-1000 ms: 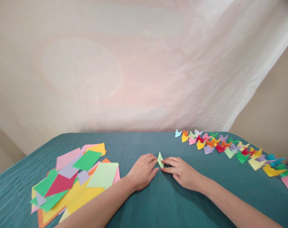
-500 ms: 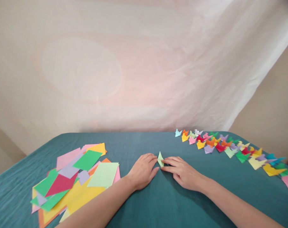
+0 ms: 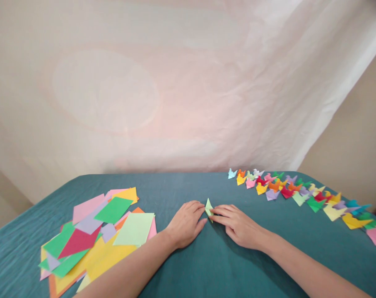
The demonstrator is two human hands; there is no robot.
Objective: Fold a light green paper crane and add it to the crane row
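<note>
A small pale green folded paper piece (image 3: 208, 206) stands on the teal tablecloth (image 3: 213, 265) in the middle of the table. My left hand (image 3: 186, 224) lies palm down just left of it, fingertips pinched on its left edge. My right hand (image 3: 237, 225) comes in from the right, its fingers pressed together on the paper's right edge. Both hands rest on the cloth and hold the piece between them.
A loose heap of coloured paper squares (image 3: 95, 231) lies at the left front. A band of several small folded paper figures (image 3: 302, 194) runs along the right side toward the table's edge. A wrinkled white sheet (image 3: 175, 82) hangs behind the table.
The hands and the green paper stay almost still; the fingertips have closed slightly tighter on the piece.
</note>
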